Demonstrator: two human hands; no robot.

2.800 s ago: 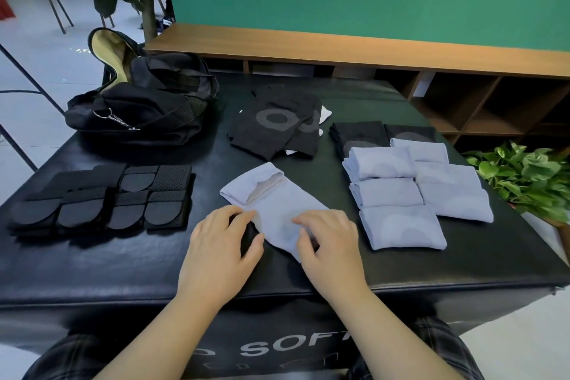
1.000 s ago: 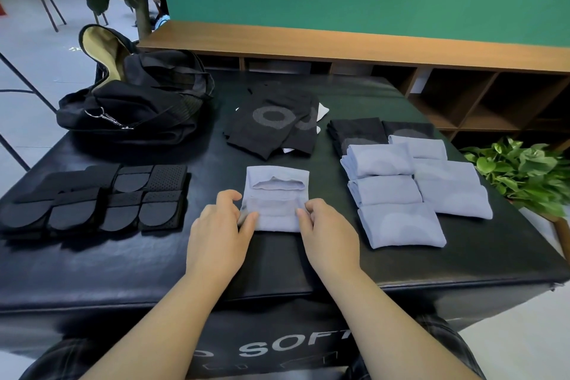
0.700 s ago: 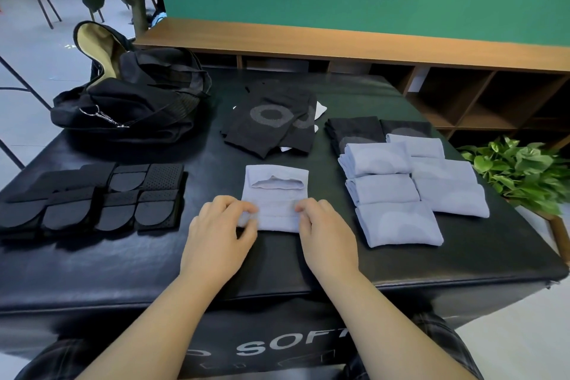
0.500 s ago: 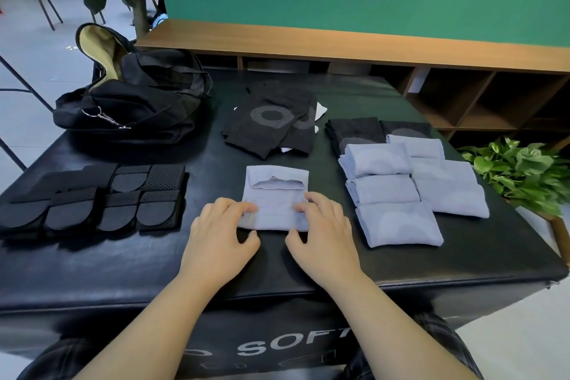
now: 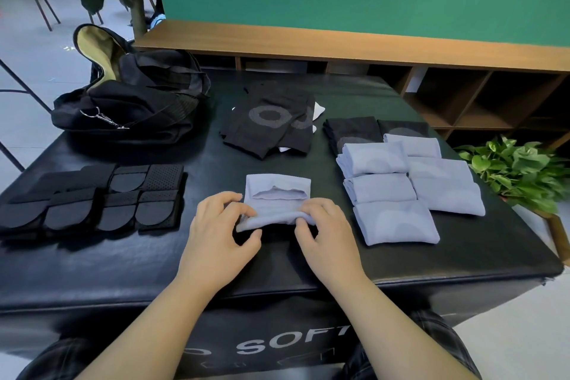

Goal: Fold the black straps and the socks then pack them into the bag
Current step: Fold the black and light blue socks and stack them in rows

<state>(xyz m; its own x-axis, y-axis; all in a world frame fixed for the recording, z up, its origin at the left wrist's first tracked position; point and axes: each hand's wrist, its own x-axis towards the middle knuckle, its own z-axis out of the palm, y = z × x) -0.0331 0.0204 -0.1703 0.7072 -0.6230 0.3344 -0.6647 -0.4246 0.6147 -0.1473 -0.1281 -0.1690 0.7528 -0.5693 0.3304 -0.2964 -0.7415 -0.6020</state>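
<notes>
A light blue sock (image 5: pixel 276 194) lies folded at the middle front of the black padded table (image 5: pixel 277 259). My left hand (image 5: pixel 220 233) pinches its near left corner and my right hand (image 5: pixel 327 234) pinches its near right corner, lifting the near edge off the table. Several folded light blue socks (image 5: pixel 398 191) are stacked to the right, with folded black socks (image 5: pixel 351 131) behind them. Unfolded black socks (image 5: pixel 271 120) lie at the back middle. Folded black straps (image 5: pixel 92 197) sit in rows at the left. The open black bag (image 5: pixel 132 99) rests at the back left.
A wooden shelf unit (image 5: pixel 462 83) runs behind the table under a green wall. A leafy potted plant (image 5: pixel 518 170) stands just off the table's right edge. A chair and a tall plant stand at the far left.
The sock went from lying diagonal and long to folded square. Both hands have since closed on its near edge and raised it from the table.
</notes>
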